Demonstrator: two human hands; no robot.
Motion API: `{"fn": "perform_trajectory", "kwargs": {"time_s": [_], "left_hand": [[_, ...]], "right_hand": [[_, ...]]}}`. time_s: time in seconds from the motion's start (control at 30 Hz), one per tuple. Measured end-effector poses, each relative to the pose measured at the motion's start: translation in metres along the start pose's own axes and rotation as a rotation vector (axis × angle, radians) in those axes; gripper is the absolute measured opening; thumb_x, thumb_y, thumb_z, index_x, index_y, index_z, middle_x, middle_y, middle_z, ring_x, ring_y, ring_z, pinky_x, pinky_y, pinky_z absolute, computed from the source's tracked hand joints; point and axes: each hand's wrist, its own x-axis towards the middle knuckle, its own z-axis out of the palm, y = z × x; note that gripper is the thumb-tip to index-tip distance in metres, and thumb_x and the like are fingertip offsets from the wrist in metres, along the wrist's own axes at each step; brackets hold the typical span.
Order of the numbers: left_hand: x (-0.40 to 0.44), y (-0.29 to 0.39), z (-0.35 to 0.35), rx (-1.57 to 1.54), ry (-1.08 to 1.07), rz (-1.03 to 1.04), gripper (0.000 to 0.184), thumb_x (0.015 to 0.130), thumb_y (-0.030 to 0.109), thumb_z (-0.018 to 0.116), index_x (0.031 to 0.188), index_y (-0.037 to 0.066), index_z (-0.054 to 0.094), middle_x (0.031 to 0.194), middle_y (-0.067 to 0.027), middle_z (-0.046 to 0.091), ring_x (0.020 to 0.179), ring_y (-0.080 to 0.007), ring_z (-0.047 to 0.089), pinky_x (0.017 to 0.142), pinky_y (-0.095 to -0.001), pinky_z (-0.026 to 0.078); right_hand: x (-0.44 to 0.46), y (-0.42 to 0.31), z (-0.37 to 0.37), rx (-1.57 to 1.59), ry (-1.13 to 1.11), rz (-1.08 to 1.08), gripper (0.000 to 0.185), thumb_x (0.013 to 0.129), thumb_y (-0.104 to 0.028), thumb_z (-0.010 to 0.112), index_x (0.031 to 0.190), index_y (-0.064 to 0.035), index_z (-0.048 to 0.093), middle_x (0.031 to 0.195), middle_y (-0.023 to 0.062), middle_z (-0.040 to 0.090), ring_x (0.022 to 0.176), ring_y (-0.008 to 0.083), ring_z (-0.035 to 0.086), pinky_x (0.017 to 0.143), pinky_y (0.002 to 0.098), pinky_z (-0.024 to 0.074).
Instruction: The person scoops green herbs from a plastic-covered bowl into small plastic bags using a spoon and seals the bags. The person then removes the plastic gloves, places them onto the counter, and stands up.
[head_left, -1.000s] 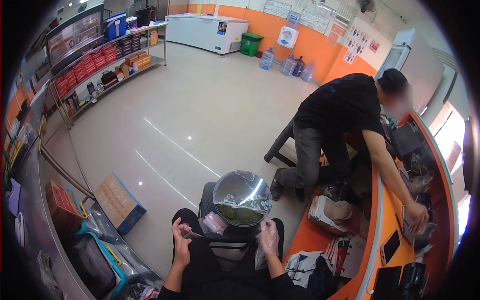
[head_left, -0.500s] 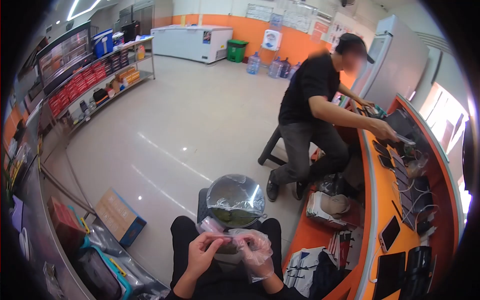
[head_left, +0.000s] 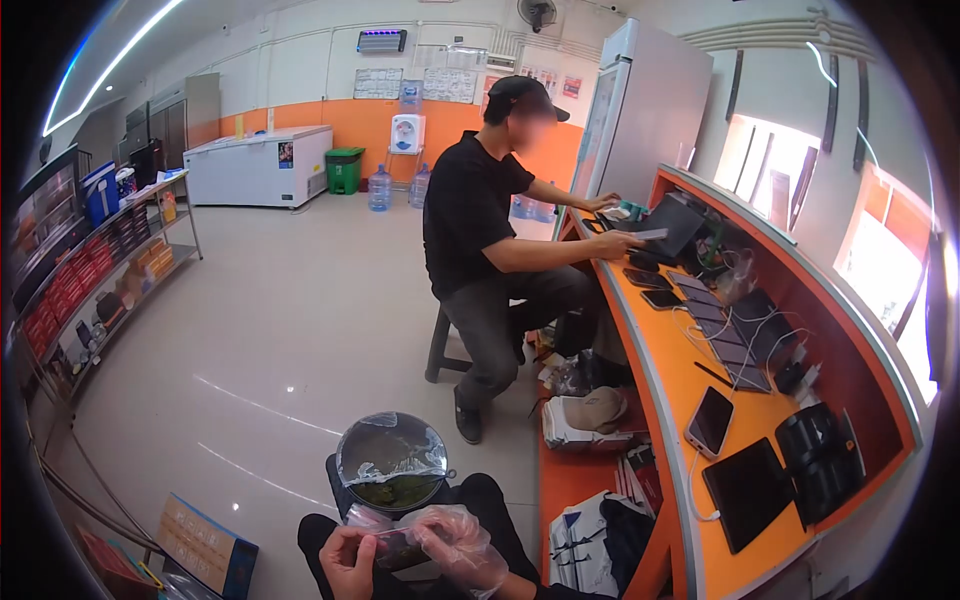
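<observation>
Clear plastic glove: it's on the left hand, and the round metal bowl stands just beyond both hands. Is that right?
Not quite: the head view shows the clear plastic glove on the right hand, not the left hand. The round metal bowl does stand just beyond both hands.

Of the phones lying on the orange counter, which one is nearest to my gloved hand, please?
The phone with a white cable at its lower end, beside the large black tablet. The other phones lie farther along, toward the co-worker.
</observation>
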Motion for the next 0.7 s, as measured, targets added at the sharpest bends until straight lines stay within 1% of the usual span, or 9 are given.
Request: {"fn": "perform_trajectory", "kwargs": {"time_s": [0.07,0.17,0.23,0.33,0.37,0.47,0.6,0.63,0.7], "left_hand": [[0.000,-0.002,0.000,0.031,0.038,0.035,0.006,0.091,0.006,0.060,0.090,0.001,0.056,0.078,-0.0046,0.061,0.071,-0.0101,0.059,0.069,-0.0232,0.047],[0.001,-0.003,0.002,0.033,0.057,0.094,0.005,0.090,0.006,0.059,0.091,0.002,0.056,0.080,-0.0039,0.060,0.072,-0.0088,0.057,0.069,-0.0226,0.046],[0.002,-0.002,0.004,0.047,0.051,0.103,0.005,0.090,0.006,0.059,0.091,0.002,0.055,0.081,-0.0037,0.059,0.073,-0.0080,0.055,0.069,-0.0223,0.045],[0.007,0.008,0.011,0.065,-0.046,0.090,0.006,0.089,0.006,0.060,0.091,0.001,0.056,0.081,-0.0036,0.059,0.076,-0.0092,0.056,0.072,-0.0228,0.044],[0.010,0.014,0.015,0.107,-0.042,0.119,0.007,0.084,0.004,0.065,0.087,-0.001,0.062,0.079,-0.0053,0.065,0.076,-0.0122,0.061,0.072,-0.0250,0.046],[0.013,0.023,0.020,0.203,-0.075,0.052,0.007,0.083,0.005,0.066,0.083,-0.001,0.063,0.081,-0.0062,0.066,0.081,-0.0130,0.061,0.075,-0.0263,0.047],[0.013,0.016,0.020,0.186,-0.027,0.164,0.006,0.081,0.004,0.065,0.083,0.000,0.063,0.085,-0.0101,0.066,0.083,-0.0166,0.063,0.078,-0.0290,0.047],[0.013,0.014,0.020,0.161,-0.027,0.157,0.005,0.080,0.003,0.065,0.083,0.000,0.063,0.086,-0.0110,0.066,0.084,-0.0175,0.063,0.078,-0.0294,0.047],[0.012,0.016,0.021,0.146,-0.035,0.169,0.005,0.080,0.003,0.064,0.083,0.000,0.062,0.086,-0.0112,0.066,0.084,-0.0175,0.063,0.078,-0.0294,0.047]], "right_hand": [[-0.001,-0.004,0.000,0.069,-0.043,0.060,0.012,0.091,-0.014,0.059,0.095,-0.0036,0.064,0.088,0.0118,0.064,0.080,0.0277,0.060,0.075,0.0348,0.0456],[0.001,-0.011,-0.003,0.083,-0.082,0.046,0.010,0.091,-0.012,0.058,0.094,-0.0036,0.063,0.088,0.0119,0.063,0.080,0.0268,0.060,0.074,0.0347,0.0458],[0.001,-0.015,-0.003,0.060,-0.037,-0.023,0.008,0.091,-0.011,0.058,0.093,-0.0040,0.063,0.088,0.0114,0.064,0.079,0.0260,0.060,0.073,0.0345,0.0461],[0.001,-0.012,-0.005,-0.023,0.025,-0.102,0.005,0.089,-0.008,0.059,0.092,-0.0047,0.062,0.086,0.0105,0.064,0.077,0.0253,0.060,0.071,0.0341,0.0465],[0.001,-0.009,-0.005,-0.055,0.041,-0.123,0.005,0.088,-0.008,0.060,0.091,-0.0048,0.062,0.086,0.0101,0.064,0.077,0.0252,0.060,0.071,0.0339,0.0466],[0.001,-0.006,-0.002,-0.112,0.093,-0.128,0.004,0.086,-0.006,0.060,0.089,-0.0051,0.063,0.082,0.0091,0.064,0.075,0.0245,0.060,0.069,0.0330,0.0465],[0.006,-0.009,-0.006,0.084,-0.053,-0.053,0.003,0.087,-0.006,0.061,0.086,-0.0038,0.062,0.076,0.0063,0.062,0.065,0.0143,0.056,0.061,0.0278,0.0443],[0.005,-0.009,-0.003,0.093,-0.024,-0.049,0.004,0.087,-0.006,0.062,0.087,-0.0029,0.062,0.074,0.0042,0.061,0.064,0.0103,0.054,0.059,0.0258,0.0434],[0.005,-0.021,-0.001,0.115,-0.003,-0.016,0.006,0.086,-0.008,0.062,0.086,-0.0022,0.063,0.079,0.0065,0.062,0.070,0.0147,0.057,0.065,0.0282,0.0450]]}}
